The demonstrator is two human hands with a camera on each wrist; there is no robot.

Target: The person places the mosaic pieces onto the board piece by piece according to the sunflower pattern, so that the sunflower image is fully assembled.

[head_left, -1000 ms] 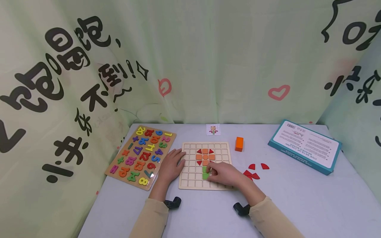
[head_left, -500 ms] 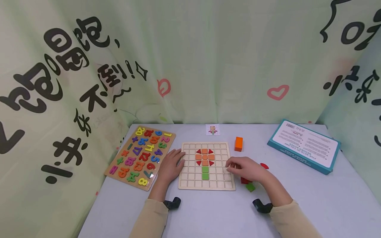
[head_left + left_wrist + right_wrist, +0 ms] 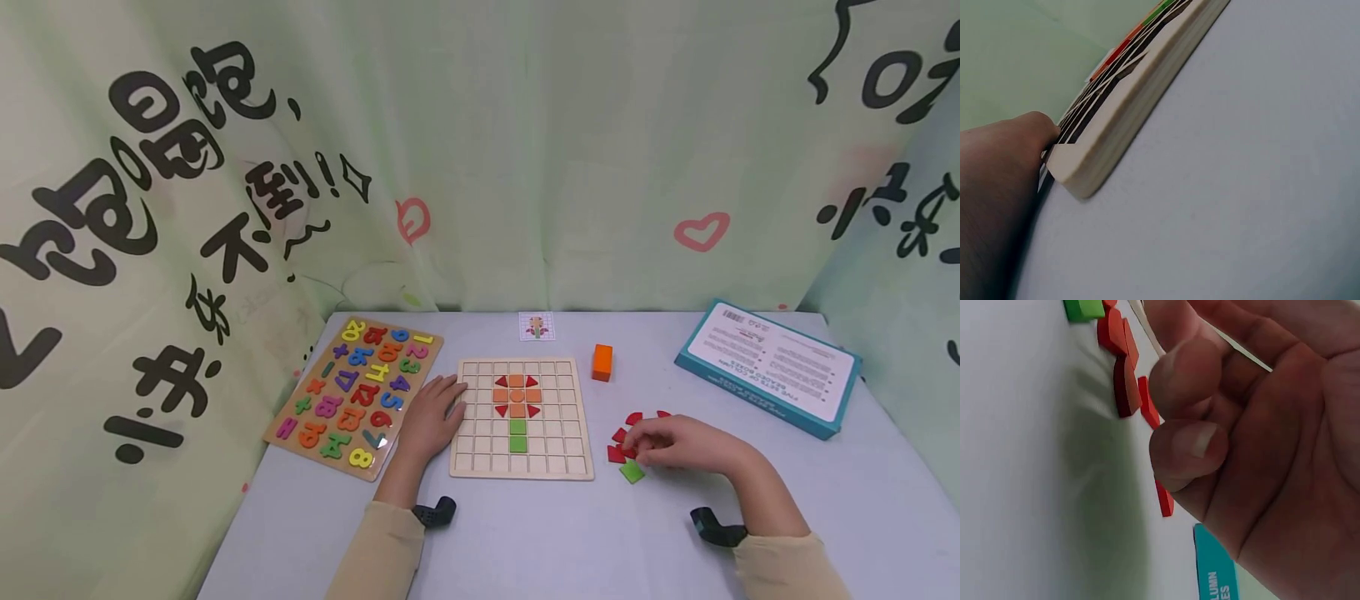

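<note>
My left hand (image 3: 430, 417) lies with its fingers along the left edge of a wooden grid board (image 3: 480, 462); in the left wrist view the thumb touches the board's corner. On the board, orange pieces (image 3: 533, 396) and small red corner pieces (image 3: 501, 411) form a flower above two green squares (image 3: 517, 435). To the right of the board, my right hand (image 3: 686, 443) hovers over loose red pieces (image 3: 616, 454), partly covering them. Its fingers are bent with nothing visible between them. A loose green piece (image 3: 632, 472) lies just below the red ones.
A number puzzle board (image 3: 352, 392) lies at the left. Behind the grid board is a small pattern card (image 3: 536, 327), with an orange block (image 3: 602, 363) to its right. A teal box (image 3: 772, 367) sits at the back right.
My right hand has moved right, from the green squares on the board to the loose red pieces, uncovering the lower part of the pattern. My left hand stays at the board's edge.
</note>
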